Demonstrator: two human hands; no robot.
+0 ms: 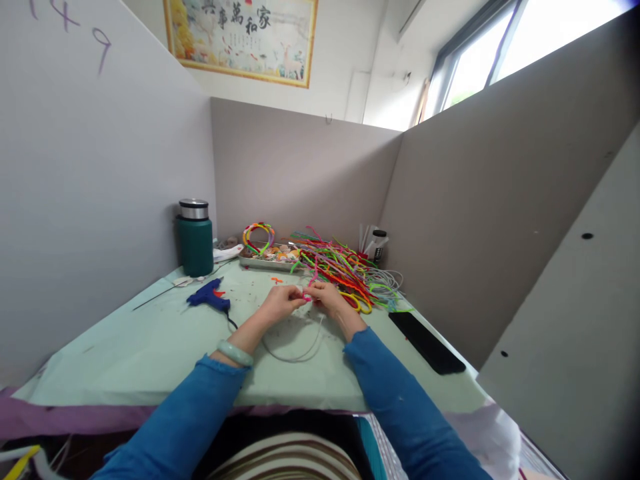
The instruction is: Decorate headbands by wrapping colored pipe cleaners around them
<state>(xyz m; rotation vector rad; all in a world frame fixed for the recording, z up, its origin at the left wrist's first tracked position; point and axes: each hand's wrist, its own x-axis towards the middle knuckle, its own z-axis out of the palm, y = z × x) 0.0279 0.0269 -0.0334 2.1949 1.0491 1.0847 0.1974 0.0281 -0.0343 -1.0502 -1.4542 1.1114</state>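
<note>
Over the middle of a pale green cloth [165,367], holds both hands close together. With the left hand [281,302], pinches a bright pink strip [307,298] between thumb and fingertips. With the right hand [326,297], pinches at the same spot from the other side, thumb and forefinger nearly meeting; cannot tell how the hidden fingers lie. See the strip right between the two sets of fingertips, mostly covered. Note a pink length [315,270] just beyond the right hand; cannot tell whether joined to the strip.

Nearer than the hands, see a thin grey wire [295,361] bowed in an arc, running from by the left wrist round toward the right hand; cannot tell whether held.

To the left, note a blue glue gun [210,295] on its side, and behind it a green flask [195,243], upright near the partition [305,167]. Past the hands, find a metal tray [267,265] of small mixed pieces, with a multicoloured ring [259,238] standing in it. Right of the tray, see a tangled heap of fuzzy stems [340,263], with coiled grey wire [393,283] beside. Further right, see a flat black slab [426,341].
</note>
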